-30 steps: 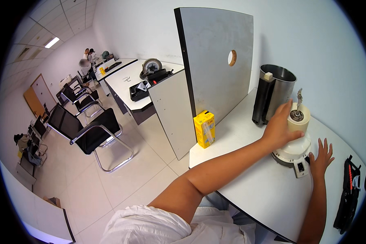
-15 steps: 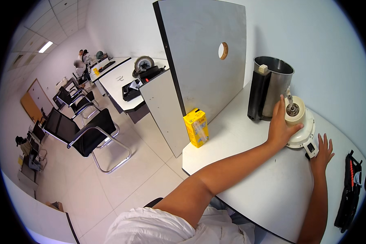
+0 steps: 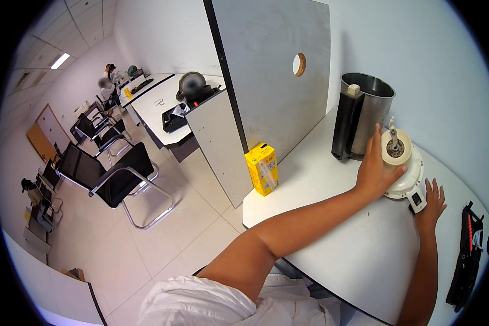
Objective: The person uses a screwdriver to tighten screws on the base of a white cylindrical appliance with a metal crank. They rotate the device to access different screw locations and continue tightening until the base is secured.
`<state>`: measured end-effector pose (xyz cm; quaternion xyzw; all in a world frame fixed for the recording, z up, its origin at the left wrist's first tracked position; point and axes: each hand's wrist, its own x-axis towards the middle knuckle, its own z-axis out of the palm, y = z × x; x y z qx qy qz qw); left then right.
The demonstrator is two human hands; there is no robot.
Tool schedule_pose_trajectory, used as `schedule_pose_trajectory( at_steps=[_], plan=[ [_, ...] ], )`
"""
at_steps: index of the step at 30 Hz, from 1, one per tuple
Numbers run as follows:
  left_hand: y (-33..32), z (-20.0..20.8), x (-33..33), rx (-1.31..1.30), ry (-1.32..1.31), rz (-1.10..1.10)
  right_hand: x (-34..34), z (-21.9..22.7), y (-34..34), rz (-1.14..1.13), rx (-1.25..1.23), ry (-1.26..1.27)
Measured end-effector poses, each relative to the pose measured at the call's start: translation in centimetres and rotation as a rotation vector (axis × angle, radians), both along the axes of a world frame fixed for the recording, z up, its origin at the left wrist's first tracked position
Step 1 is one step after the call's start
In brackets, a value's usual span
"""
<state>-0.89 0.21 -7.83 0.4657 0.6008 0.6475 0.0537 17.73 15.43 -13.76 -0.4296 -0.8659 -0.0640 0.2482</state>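
Note:
A round cream-white appliance head with a motor hub and an upright metal blade shaft rests upside down on the white table. It looks like the top of a soy milk maker. My left hand is pressed round its left side, thumb across the near edge of the hub. Beside its small dark switch block, my right hand lies with fingers spread on the table. I cannot tell whether that hand touches the block. Just behind stands a stainless steel jug with a black handle.
A yellow carton stands at the table's left edge, against a grey partition with a round hole. A black tool pouch lies to the right. Chairs, another desk and people are farther off to the left.
The blade shaft and hub have turned and shifted slightly to the right. My left hand has stayed on the appliance head; my right hand has hardly moved.

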Motion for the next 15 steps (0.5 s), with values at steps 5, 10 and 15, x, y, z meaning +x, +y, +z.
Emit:
schedule_pose_trajectory(
  at_steps=[5,10,15],
  plan=[
    [-0.6,0.1,0.2,-0.025,0.008,-0.01,0.0,0.2,-0.6,0.019,-0.005,0.004],
    [-0.4,0.1,0.9,-0.044,0.014,0.039,0.3,0.4,-0.3,0.043,-0.006,-0.016],
    [0.8,-0.6,0.4,0.071,0.119,0.099,0.7,-1.1,1.7,0.146,0.068,0.035]
  ],
)
